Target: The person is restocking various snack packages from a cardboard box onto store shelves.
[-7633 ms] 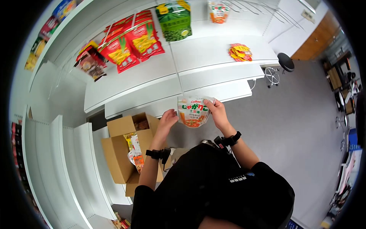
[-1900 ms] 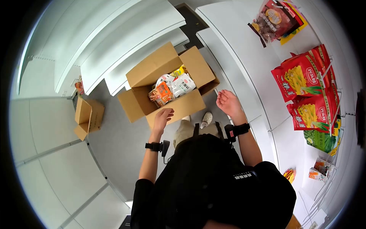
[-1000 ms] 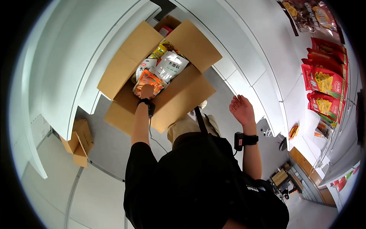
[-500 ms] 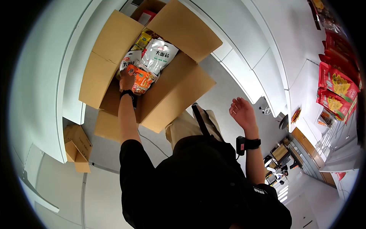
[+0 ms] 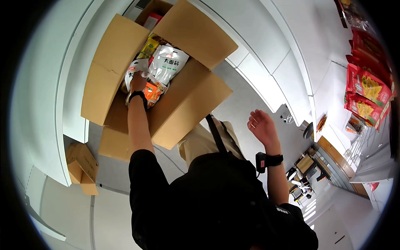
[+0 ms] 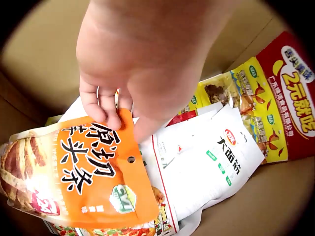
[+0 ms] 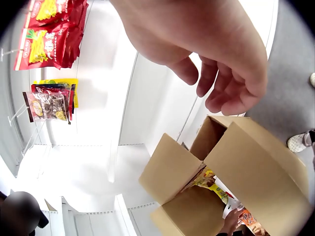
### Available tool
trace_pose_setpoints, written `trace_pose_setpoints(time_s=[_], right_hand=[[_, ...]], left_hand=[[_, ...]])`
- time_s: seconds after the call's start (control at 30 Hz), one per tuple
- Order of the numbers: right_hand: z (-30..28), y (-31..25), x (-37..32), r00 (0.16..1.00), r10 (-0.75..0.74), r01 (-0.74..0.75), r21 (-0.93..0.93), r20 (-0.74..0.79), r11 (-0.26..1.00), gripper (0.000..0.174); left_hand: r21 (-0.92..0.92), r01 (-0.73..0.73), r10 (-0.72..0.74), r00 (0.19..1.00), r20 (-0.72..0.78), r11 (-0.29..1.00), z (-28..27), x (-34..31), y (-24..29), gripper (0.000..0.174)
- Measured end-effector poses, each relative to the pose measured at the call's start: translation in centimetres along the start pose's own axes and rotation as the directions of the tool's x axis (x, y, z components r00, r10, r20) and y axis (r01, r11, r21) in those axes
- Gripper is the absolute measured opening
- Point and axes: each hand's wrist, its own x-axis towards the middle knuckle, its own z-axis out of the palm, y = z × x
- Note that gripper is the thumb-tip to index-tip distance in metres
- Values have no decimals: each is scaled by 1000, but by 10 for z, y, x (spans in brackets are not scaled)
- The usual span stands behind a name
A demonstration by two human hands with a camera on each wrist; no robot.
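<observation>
My left hand [image 5: 138,82] is down inside the large cardboard box [image 5: 189,102]. The left wrist view shows that hand [image 6: 142,64] pinching the top edge of an orange food bag [image 6: 106,177] between thumb and fingers. The same orange bag [image 5: 151,92] is partly hidden by the hand in the head view. Beside it lie white bags [image 6: 211,157] and yellow packets [image 6: 256,105]. My right hand [image 5: 263,127] hangs empty to the right of the box, its fingers loosely bent; in its wrist view this hand [image 7: 216,44] is above the box.
White shelves [image 5: 275,62] flank the box. Red snack bags [image 5: 368,85] hang at the right. A smaller cardboard box [image 5: 83,164] stands on the floor at lower left. A stool [image 5: 308,130] and cluttered furniture are farther right.
The left hand went down into the box and now pinches the orange bag, less of which shows than half a second ago. The right hand stays raised at the side.
</observation>
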Motion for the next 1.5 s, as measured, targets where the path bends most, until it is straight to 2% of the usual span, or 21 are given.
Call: trace_pose_setpoints(time_s=[0.07, 0.1, 0.2, 0.23, 0.33, 0.47, 0.5, 0.53, 0.6, 0.63, 0.7, 0.8, 0.93, 1.07, 1.17, 1.23, 1.27, 1.3, 1.4, 1.43, 1.5], right_hand=[[-1, -3, -6, 1000, -20, 20, 1, 18, 1000, 16], [-3, -5, -9, 999, -35, 35, -3, 26, 999, 16], [-10, -4, -11, 996, -55, 55, 6, 64, 998, 17], [-13, -4, -11, 995, -56, 55, 10, 81, 998, 17], [-14, -2, -13, 990, -51, 48, 25, 131, 999, 17], [-9, 2, -10, 973, -24, 12, 56, 229, 998, 17], [-8, 2, -8, 964, -25, 11, 55, 264, 998, 17], [-7, 2, -8, 955, -28, 13, 55, 296, 998, 17], [-6, 0, -11, 934, -44, 24, 61, 355, 998, 17], [-5, -1, -13, 922, -55, 32, 67, 382, 997, 17], [-7, -5, -18, 906, -78, 50, 77, 416, 996, 17], [-18, -11, -26, 893, -113, 78, 96, 435, 992, 17], [-44, -20, -37, 861, -160, 100, 148, 482, 984, 16], [-80, -35, -57, 796, -271, 206, 179, 541, 962, 18], [-98, -48, -104, 725, -407, 448, 70, 556, 891, 27], [-115, -52, -121, 670, -473, 620, -81, 571, 780, 35], [-126, -55, -129, 643, -505, 693, -157, 576, 704, 39], [-142, -59, -136, 585, -525, 766, -208, 619, 609, 49], [-185, -61, -158, 545, -570, 817, -238, 615, 525, 52], [-201, -59, -164, 587, -525, 764, -206, 616, 612, 53], [-235, -57, -176, 587, -527, 776, -242, 614, 582, 51]], left_hand=[[69, -47, 39, 993, 115, 997, 12, 17, -20, 30], [52, -66, 65, 998, 20, 996, 13, 11, -19, 26], [17, -6, 5, 1000, 20, 1000, -20, -25, 6, 28], [-27, -2, 1, 1000, -31, 1000, -26, -35, 9, 26], [73, -111, 121, 981, -151, 991, -60, -77, 27, 23], [42, -263, 262, 911, -318, 964, -100, -128, 40, 21], [-38, -296, 261, 890, -374, 954, -110, -141, 47, 22], [-124, -248, 200, 930, -310, 961, -123, -152, 56, 23], [-221, -319, 218, 897, -385, 922, -139, -172, 68, 23], [-320, -308, 181, 912, -369, 896, -145, -181, 73, 22], [-506, -281, 119, 937, -329, 816, -160, -197, 85, 20], [-873, -212, 38, 975, -218, 438, -183, -228, 121, 15], [-972, -187, 159, 974, -164, 145, -214, -286, 192, 13], [-984, -129, 284, 955, -89, 123, -225, -350, 273, 20], [-954, -177, 437, 898, -55, 243, -208, -375, 317, 22], [-906, -275, 583, 811, -40, 321, -195, -405, 362, 23], [-890, -291, 586, 810, -35, 350, -178, -408, 379, 19], [-843, -368, 648, 761, -29, 393, -167, -418, 400, 16], [-766, -484, 793, 607, 53, 423, -127, -435, 452, 7], [-766, -488, 808, 585, 70, 419, -114, -444, 467, 8], [-747, -511, 836, 538, 108, 425, -91, -462, 496, 10]])
